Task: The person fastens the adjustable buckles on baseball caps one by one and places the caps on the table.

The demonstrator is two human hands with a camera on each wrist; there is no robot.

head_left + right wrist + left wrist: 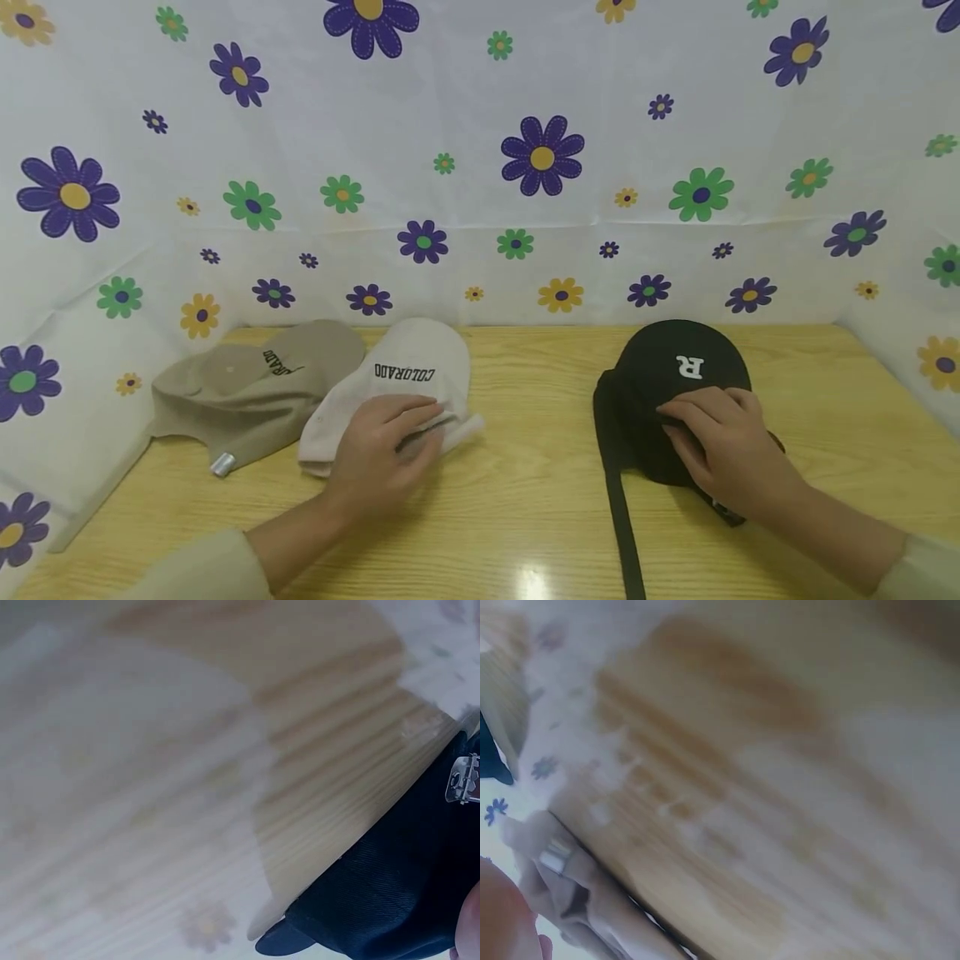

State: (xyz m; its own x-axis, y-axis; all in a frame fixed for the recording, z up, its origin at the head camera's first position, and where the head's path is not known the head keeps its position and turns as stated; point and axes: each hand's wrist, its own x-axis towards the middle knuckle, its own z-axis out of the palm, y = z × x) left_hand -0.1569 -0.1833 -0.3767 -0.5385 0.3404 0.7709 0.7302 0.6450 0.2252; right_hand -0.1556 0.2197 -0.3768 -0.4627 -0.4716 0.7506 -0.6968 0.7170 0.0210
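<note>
White cap [431, 346]: we see it left of centre on the wooden table [532, 475], its lettering upside down to us, perhaps because its brim points away from the person. A pale strap end [470, 430] sticks out on the right.
Left hand [386, 446]: it lies over the white cap's near part, thumb and fingers curved towards each other. We cannot tell whether cloth is nipped between them; we take the reach from above as a way to settle it against the table.
Black cap [645, 375]: we find it right of centre, well apart from the pale pair, which seems to leave the right hand [738, 450] room of its own.
Right hand: its thumb and fingertips pinch the black cap just below the white letter [690, 367]; we judge that this hold steadies the soft crown.
Black strap [621, 517]: it trails from the cap's left side towards the person, clear of the fingers.
Metal buckle [460, 780]: in the right wrist view we see it on dark cloth near the hand.
Khaki cap [255, 387]: slumped at far left, against the white cap, and untouched; we suppose its limp cloth makes it sag.
</note>
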